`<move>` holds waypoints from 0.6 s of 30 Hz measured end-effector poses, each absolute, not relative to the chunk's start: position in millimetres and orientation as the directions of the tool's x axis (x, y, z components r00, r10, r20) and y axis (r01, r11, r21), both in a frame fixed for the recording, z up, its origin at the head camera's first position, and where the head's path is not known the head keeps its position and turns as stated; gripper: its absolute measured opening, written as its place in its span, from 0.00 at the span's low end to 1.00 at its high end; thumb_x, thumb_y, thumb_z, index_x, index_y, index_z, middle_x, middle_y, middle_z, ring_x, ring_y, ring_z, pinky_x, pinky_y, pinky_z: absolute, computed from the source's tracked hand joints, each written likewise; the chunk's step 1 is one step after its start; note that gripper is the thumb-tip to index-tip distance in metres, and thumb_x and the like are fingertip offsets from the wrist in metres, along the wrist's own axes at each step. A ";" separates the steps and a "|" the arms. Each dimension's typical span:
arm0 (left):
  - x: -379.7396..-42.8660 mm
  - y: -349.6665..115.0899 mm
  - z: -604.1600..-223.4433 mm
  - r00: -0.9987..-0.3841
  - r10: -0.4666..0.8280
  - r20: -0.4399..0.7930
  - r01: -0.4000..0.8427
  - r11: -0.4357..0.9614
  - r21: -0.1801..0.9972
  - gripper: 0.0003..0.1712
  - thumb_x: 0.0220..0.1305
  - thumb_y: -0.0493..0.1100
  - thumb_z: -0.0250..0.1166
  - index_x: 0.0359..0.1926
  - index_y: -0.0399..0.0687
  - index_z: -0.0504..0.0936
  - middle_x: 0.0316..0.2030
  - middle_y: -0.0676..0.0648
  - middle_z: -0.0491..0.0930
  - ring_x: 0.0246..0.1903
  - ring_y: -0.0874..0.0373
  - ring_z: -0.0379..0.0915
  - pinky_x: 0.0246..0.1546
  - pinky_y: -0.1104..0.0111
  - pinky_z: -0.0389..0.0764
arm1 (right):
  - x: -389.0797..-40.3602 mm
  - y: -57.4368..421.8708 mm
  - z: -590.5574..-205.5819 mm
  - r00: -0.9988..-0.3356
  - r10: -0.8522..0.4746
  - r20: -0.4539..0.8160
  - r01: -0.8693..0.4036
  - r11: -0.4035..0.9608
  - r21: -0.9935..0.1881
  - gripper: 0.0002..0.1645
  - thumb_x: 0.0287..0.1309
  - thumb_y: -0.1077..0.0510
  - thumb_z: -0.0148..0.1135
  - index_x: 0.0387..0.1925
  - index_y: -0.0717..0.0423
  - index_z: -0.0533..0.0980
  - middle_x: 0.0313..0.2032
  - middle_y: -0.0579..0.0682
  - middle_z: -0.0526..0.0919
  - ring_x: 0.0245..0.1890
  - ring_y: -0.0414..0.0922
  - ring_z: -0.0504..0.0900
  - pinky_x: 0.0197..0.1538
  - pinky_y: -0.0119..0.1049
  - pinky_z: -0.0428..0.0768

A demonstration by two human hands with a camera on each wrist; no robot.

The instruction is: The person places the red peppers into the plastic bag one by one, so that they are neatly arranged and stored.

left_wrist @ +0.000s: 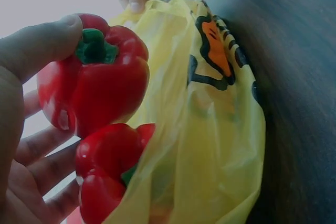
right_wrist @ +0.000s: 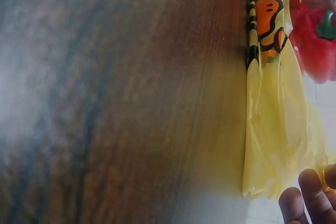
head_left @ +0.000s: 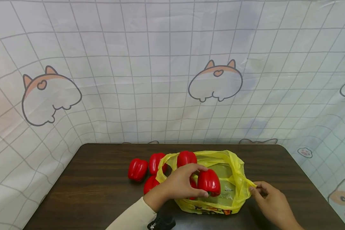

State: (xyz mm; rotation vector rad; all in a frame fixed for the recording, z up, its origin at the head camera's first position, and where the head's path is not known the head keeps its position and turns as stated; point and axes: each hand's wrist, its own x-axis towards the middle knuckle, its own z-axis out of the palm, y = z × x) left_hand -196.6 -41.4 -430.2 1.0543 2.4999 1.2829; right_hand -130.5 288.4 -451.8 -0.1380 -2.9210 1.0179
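Note:
My left hand [head_left: 180, 182] grips a red bell pepper [head_left: 209, 182] between thumb and fingers, over the mouth of a yellow plastic bag [head_left: 238, 179]. In the left wrist view the green stem [left_wrist: 95, 48] of this pepper faces the camera, beside the thumb. Another red bell pepper [left_wrist: 107, 169] shows just below it at the bag's edge. One more pepper [head_left: 187, 157] sits at the bag's far left rim, behind the left hand. At the bag's right side, my right hand [head_left: 271, 201] pinches a corner of the yellow plastic and holds the mouth wide.
Left of the bag lie more red bell peppers [head_left: 137, 169] on the dark wooden table [head_left: 97, 188], one partly behind the left wrist. A black object [head_left: 162, 222] shows below the left wrist. A white grid-patterned cloth [head_left: 161, 80] hangs behind the table.

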 end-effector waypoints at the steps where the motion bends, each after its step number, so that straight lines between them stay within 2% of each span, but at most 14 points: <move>1: -196.9 -40.9 -431.2 -0.745 0.643 0.181 0.524 0.395 0.755 0.40 0.54 0.57 0.79 0.67 0.63 0.74 0.57 0.62 0.77 0.55 0.66 0.74 0.49 0.68 0.81 | -130.4 288.6 -451.8 -0.995 0.098 0.015 0.068 0.781 -0.620 0.27 0.73 0.43 0.59 0.56 0.62 0.78 0.37 0.46 0.86 0.30 0.42 0.80 0.33 0.41 0.78; 7: -196.0 -38.0 -435.5 -0.742 0.647 0.175 0.551 0.440 0.709 0.40 0.53 0.58 0.79 0.67 0.62 0.75 0.57 0.62 0.77 0.55 0.66 0.74 0.47 0.72 0.80 | -130.7 289.0 -452.5 -0.995 0.101 0.009 0.073 0.781 -0.621 0.27 0.73 0.42 0.59 0.56 0.62 0.78 0.37 0.46 0.86 0.30 0.42 0.80 0.33 0.40 0.77; 18: -195.8 -34.8 -440.0 -0.728 0.659 0.191 0.605 0.487 0.630 0.40 0.54 0.59 0.78 0.67 0.62 0.75 0.55 0.64 0.78 0.52 0.68 0.73 0.46 0.72 0.80 | -131.5 287.8 -452.7 -0.994 0.111 -0.012 0.094 0.777 -0.623 0.28 0.73 0.42 0.59 0.57 0.62 0.77 0.37 0.46 0.86 0.28 0.43 0.78 0.32 0.40 0.76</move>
